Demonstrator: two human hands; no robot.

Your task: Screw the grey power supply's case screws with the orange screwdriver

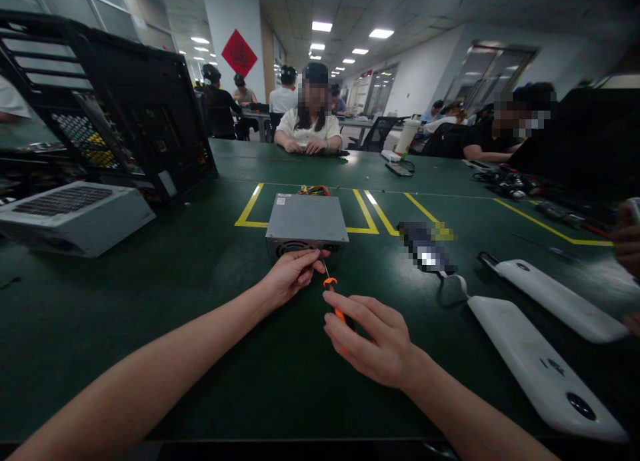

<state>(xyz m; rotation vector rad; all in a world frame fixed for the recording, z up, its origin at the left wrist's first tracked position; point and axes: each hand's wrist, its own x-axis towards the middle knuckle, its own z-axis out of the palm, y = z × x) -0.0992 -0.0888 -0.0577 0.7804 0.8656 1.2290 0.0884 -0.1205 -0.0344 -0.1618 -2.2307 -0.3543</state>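
A grey computer power supply (pixel 306 218) lies on the green table in front of me, its fan side facing me and coloured cables behind it. My right hand (pixel 373 338) is closed around the orange and black handle of a screwdriver (pixel 331 289). The thin shaft points up and away, toward the power supply's front face. My left hand (pixel 295 274) is at that face, thumb and forefinger pinched close to the screwdriver's tip. Whatever sits between those fingertips is too small to tell.
A black computer case (pixel 135 114) and a second power supply (pixel 80 211) stand at left. Two white power banks (pixel 545 361) lie at right, near a blurred-out phone-like object (pixel 425 248). Yellow tape marks (pixel 370 211) line the table (pixel 215 381). Across it sits a person (pixel 310 124).
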